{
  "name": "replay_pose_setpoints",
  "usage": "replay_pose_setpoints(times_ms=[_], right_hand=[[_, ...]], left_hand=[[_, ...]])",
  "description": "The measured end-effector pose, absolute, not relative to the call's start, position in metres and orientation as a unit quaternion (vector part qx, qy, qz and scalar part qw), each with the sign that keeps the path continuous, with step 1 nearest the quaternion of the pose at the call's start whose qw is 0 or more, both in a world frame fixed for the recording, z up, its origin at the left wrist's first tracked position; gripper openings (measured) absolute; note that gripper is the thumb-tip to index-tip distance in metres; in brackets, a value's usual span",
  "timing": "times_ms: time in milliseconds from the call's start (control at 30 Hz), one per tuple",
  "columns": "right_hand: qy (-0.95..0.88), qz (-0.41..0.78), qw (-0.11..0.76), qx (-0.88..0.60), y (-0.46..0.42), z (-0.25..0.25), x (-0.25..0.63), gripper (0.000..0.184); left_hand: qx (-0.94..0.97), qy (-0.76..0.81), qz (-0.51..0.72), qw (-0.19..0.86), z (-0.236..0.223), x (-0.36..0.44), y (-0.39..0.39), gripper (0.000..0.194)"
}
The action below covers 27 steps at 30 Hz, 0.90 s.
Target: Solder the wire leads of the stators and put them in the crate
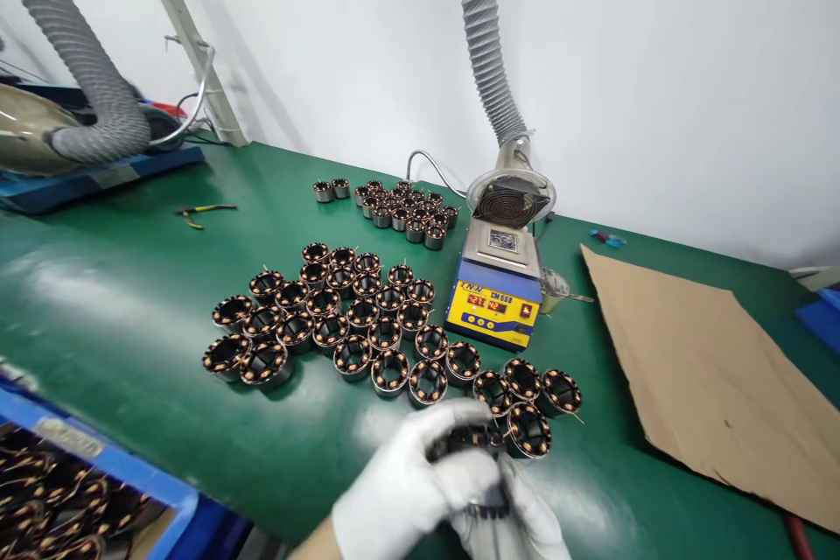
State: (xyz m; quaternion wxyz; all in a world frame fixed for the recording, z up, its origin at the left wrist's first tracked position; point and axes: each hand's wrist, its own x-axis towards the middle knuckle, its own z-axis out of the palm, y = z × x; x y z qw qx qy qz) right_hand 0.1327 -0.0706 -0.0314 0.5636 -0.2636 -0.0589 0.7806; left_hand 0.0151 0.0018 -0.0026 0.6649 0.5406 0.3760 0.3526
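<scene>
Both my hands wear white gloves and meet at the bottom centre. My left hand [407, 477] is curled over a dark wound motor stator [463, 439], gripping it. My right hand [518, 521] is closed beneath it, around a dark ring-shaped part [486, 509] that I cannot make out fully. Just beyond my fingers stands a stator [528, 430] at the near end of a large cluster of several copper-wound stators [341, 315] set upright on the green mat [131, 306].
A blue and yellow solder pot [497, 284] with red digits stands behind the cluster under a grey extraction hose [486, 44]. Smaller stators [400, 208] sit further back. Brown cardboard [715, 367] lies right; a blue bin [85, 481] of stators near left; yellow-handled pliers [200, 212] far left.
</scene>
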Motion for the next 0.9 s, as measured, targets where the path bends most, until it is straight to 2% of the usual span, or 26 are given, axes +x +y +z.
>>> replay_pose_setpoints(times_ms=[67,133,233,367,433,533,567,633,733,900], right_hand=[[-0.042,0.740,0.614,-0.272,-0.069,-0.035,0.129,0.024],[-0.040,0.711,0.643,-0.282,-0.067,-0.036,0.125,0.025],[-0.074,0.728,0.616,-0.291,-0.066,-0.032,0.124,0.038],[-0.062,0.796,0.554,-0.236,-0.066,-0.024,0.131,0.043],[-0.041,0.812,0.537,-0.225,-0.066,-0.023,0.135,0.046],[-0.017,0.820,0.522,-0.234,-0.066,-0.028,0.139,0.054],[-0.010,0.823,0.518,-0.235,-0.066,-0.031,0.139,0.054],[-0.003,0.829,0.510,-0.228,-0.067,-0.035,0.138,0.052],[-0.016,0.839,0.497,-0.220,-0.068,-0.036,0.136,0.050],[-0.027,0.823,0.516,-0.236,-0.067,-0.026,0.137,0.049]], left_hand=[[0.557,0.380,0.362,0.644,-0.005,0.023,-0.005,0.027],[0.522,0.378,0.417,0.641,-0.006,0.030,-0.007,0.018],[0.419,0.379,0.440,0.698,-0.004,0.034,0.000,0.020],[0.345,0.365,0.531,0.683,-0.002,0.016,0.011,0.030],[0.408,0.341,0.481,0.697,-0.004,0.006,0.009,0.040],[0.570,0.283,0.322,0.701,-0.010,-0.001,-0.001,0.073],[0.584,0.276,0.299,0.703,-0.012,0.000,-0.004,0.077],[0.558,0.301,0.297,0.714,-0.013,0.002,-0.007,0.071],[0.554,0.302,0.324,0.705,-0.005,0.005,-0.003,0.045],[0.574,0.277,0.336,0.693,0.005,0.006,0.000,0.035]])
